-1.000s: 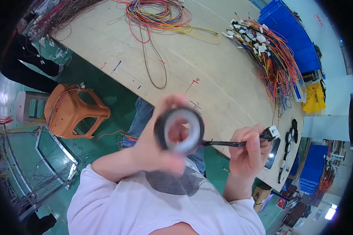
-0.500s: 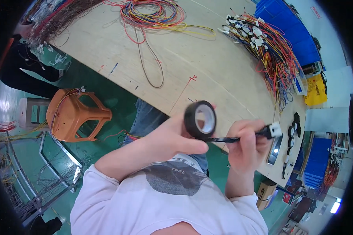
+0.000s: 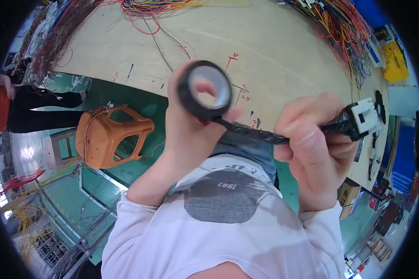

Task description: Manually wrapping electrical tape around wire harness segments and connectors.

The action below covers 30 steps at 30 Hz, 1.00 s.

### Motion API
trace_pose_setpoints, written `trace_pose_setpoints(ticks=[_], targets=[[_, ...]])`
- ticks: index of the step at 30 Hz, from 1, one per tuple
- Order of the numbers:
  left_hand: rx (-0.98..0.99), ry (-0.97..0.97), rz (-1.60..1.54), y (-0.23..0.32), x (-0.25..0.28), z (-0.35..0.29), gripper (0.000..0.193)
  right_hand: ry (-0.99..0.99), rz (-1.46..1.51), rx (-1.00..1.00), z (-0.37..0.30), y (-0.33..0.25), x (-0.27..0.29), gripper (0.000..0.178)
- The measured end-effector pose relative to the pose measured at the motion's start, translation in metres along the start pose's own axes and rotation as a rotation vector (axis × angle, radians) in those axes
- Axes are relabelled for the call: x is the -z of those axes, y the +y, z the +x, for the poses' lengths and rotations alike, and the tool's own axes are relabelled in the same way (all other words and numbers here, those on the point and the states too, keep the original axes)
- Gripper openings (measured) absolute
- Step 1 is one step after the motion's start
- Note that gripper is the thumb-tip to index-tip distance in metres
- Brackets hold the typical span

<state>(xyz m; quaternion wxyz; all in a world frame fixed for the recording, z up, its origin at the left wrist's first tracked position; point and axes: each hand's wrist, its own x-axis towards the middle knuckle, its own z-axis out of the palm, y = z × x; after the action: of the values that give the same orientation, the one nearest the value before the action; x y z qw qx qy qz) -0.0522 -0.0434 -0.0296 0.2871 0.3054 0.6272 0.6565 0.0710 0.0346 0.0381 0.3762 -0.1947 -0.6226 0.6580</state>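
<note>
My left hand is closed around a roll of black tape, and its pale core faces up. From the roll a black taped wire bundle runs across to my right hand. That hand pinches the bundle between thumb and fingers. Beyond its knuckles a white connector sticks out at the bundle's right end, with black tape behind it. Both hands are held up over the near edge of the wooden table. How far the tape is wound under my right fingers is hidden.
Coiled coloured wires lie at the table's far side, with a wire harness pile at the far right. An orange stool stands left on the green floor. Another person's legs show behind it.
Both hands have come up and look larger, the tape roll moving left and the connector right. More of the taped bundle shows between the hands. The view has shifted as well.
</note>
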Motion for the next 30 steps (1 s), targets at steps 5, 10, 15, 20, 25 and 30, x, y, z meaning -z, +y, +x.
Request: trace_pose_setpoints(ticks=[5,10,15,20,25,30], targets=[[0.331,-0.425,-1.015,0.015,0.027,-0.007,0.059,0.101,0.096,-0.149,0.006,0.0,0.002,0.02],[-0.137,-0.34,-0.637,0.022,0.041,-0.013,0.059,0.215,0.138,-0.226,0.014,-0.006,0.006,0.024],[-0.469,-0.267,-0.02,0.004,0.014,-0.012,0.071,0.087,0.021,-0.141,0.014,-0.012,0.007,0.021],[0.022,-0.16,-0.04,-0.001,0.005,-0.006,0.07,0.019,0.185,-0.113,0.007,-0.007,0.011,0.015],[0.429,-0.35,-0.999,0.012,0.025,-0.011,0.064,0.097,0.338,-0.254,0.008,0.001,0.024,0.015],[-0.43,-0.328,-0.398,0.013,0.03,-0.018,0.063,0.199,0.359,-0.256,0.02,-0.001,0.027,0.017]])
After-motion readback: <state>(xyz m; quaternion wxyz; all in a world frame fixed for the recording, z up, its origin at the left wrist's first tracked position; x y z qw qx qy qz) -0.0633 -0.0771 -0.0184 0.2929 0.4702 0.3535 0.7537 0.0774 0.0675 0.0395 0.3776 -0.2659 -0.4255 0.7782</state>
